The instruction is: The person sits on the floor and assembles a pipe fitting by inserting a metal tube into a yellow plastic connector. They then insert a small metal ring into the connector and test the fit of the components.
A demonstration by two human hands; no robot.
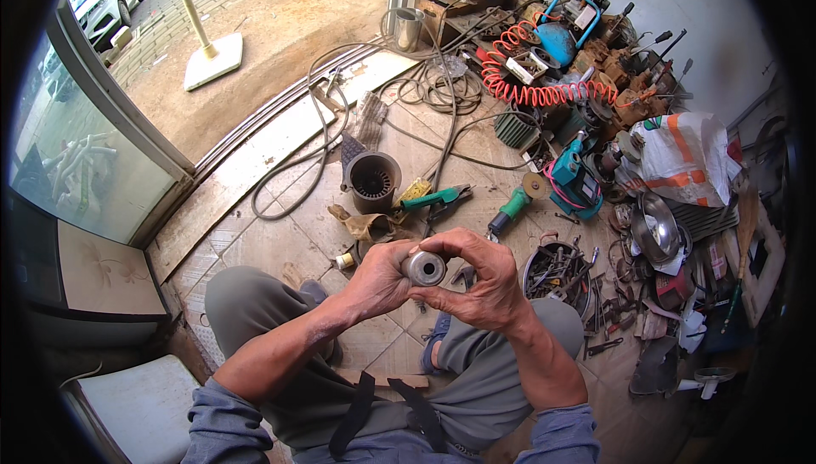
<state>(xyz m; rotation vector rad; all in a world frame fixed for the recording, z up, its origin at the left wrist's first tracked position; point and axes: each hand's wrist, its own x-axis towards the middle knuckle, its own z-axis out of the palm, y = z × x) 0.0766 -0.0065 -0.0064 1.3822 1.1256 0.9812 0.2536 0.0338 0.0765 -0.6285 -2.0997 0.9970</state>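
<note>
Between my knees I hold a cylindrical metal part [421, 271] with a round dark hole in its end face. My left hand [381, 278] grips it from the left side. The fingers and thumb of my right hand [488, 279] curl around its right side; the thumb is below, the index finger above. The far end of the part is hidden from me. On the tiled floor beyond my hands stands a hollow motor housing [371, 182] with ribs inside. A green-handled tool [430, 199] and an angle grinder [512, 210] with a disc lie near it.
A bowl of loose tools [558, 273] sits by my right knee. Cables [440, 91] loop across the floor ahead. An orange coiled air hose [542, 91], a teal machine [574, 177] and a woven sack [682, 155] crowd the right. At lower left is a stool [137, 406].
</note>
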